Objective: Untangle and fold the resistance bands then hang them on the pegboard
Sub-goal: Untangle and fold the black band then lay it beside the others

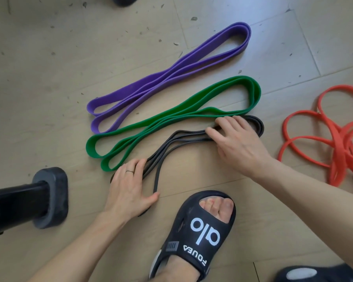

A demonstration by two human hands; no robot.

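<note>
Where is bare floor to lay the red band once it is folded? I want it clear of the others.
Bare floor lies left of the purple band, above the black post foot, and between the black band and the sandal. The red band crowds the right side; purple, green band and black lie close together.

Black sandal (194, 231): "alo" logo on strap, "FOUEA" txt below.

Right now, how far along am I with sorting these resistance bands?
Done: purple band and green band lie folded on the floor. In hand: left hand and right hand press the black band flat. Left: the tangled red band, then hanging; no pegboard in view.
</note>
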